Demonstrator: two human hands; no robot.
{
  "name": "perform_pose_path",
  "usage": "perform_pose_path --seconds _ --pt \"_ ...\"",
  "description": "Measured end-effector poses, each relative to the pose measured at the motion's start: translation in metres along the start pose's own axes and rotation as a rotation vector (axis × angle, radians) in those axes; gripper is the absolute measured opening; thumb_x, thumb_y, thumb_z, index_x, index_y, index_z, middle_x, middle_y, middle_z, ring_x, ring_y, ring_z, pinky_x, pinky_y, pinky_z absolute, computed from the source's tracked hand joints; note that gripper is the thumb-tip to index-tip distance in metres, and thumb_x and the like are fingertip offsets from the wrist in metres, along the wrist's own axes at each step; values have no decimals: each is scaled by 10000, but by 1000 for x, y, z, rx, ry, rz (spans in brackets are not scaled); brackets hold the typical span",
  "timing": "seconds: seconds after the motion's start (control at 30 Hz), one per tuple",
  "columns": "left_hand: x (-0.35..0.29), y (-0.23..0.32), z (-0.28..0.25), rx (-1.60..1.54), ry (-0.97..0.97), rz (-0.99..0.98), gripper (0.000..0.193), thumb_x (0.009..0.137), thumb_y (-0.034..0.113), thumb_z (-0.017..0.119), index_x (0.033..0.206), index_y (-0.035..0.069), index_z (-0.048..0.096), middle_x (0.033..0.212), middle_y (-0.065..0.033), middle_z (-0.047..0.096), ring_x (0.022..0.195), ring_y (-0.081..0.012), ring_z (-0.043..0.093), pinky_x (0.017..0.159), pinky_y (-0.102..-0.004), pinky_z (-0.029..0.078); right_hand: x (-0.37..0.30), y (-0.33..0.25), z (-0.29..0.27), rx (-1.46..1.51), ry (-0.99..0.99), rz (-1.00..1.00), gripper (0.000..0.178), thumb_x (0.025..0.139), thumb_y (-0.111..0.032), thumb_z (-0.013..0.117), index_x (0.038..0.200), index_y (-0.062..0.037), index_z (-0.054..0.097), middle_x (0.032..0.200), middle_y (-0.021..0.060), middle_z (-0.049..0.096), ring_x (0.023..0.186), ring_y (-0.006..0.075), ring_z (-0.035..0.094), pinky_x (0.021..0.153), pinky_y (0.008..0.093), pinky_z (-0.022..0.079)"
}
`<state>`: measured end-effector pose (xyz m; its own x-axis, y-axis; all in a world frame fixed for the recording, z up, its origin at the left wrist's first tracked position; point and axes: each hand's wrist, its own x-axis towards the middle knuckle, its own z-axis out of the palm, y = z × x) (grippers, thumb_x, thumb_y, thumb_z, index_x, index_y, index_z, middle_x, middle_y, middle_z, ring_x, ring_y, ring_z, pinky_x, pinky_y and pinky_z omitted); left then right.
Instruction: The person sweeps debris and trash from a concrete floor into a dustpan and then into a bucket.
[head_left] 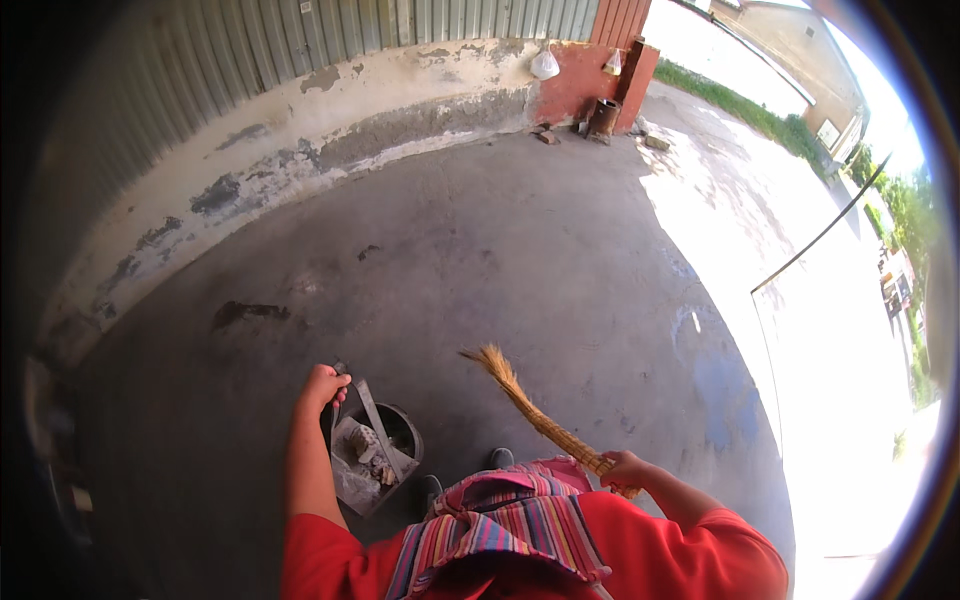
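Observation:
My left hand (326,385) is closed around the upper end of a flat metal handle. That handle belongs to a metal dustpan (377,418) with a rounded back, hanging low in front of me on the left. Crumpled pale paper or plastic and other litter (362,447) lie inside it. On the right, my right hand (624,470) grips the bound end of a short straw broom (545,424). Its frayed bristles point forward and left, toward the middle of the view. Whether the bristles touch the floor, I cannot tell.
A grey concrete floor (480,250) with dark stains spreads ahead. A peeling wall (380,110) runs along the far left. Near the red pillar stand a rusty metal bucket (604,117) and loose stones (655,143). White bags (545,66) hang there. Sunlit paving lies right.

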<state>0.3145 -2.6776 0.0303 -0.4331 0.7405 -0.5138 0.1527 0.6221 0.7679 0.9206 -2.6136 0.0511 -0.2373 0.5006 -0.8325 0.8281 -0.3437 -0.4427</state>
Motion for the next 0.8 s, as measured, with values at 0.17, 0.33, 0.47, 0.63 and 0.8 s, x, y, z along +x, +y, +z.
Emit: perform_pose_path --seconds 0.17,0.33,0.47,0.63,0.8 --pt "59 -6 -41 -62 -60 -36 233 801 128 642 651 7 511 548 -90 549 401 -151 495 337 -293 371 -33 -11 65 135 155 -75 717 618 -45 676 1286 -12 417 713 77 591 534 149 580 470 291 479" --pt "89 -29 -25 -103 -221 -4 234 836 182 619 693 18 530 605 -62 554 454 -122 487 396 -263 383 -60 23 144 393 229 -56 653 668 -24 670 1273 8 427 761 32 589 618 98 567 528 243 461" --pt "90 -26 -31 -120 -155 -17 212 820 159 630 716 13 517 624 -70 571 478 -128 499 421 -264 397 -61 43 182 595 215 -45 602 749 -65 699 1274 23 419 855 58 620 676 88 577 574 229 458" --pt "102 -56 -36 -125 -160 -46 226 825 197 638 742 16 533 658 -78 598 492 -126 525 434 -255 415 -56 85 190 577 164 -5 571 779 -67 683 1281 11 423 844 71 634 687 93 596 547 223 460" --pt "107 -75 -26 -127 -31 -33 267 850 310 620 777 63 552 694 -39 600 630 -112 590 514 -242 434 -61 69 180 602 150 69 443 829 -92 643 1224 12 471 881 64 637 727 85 592 607 219 475"
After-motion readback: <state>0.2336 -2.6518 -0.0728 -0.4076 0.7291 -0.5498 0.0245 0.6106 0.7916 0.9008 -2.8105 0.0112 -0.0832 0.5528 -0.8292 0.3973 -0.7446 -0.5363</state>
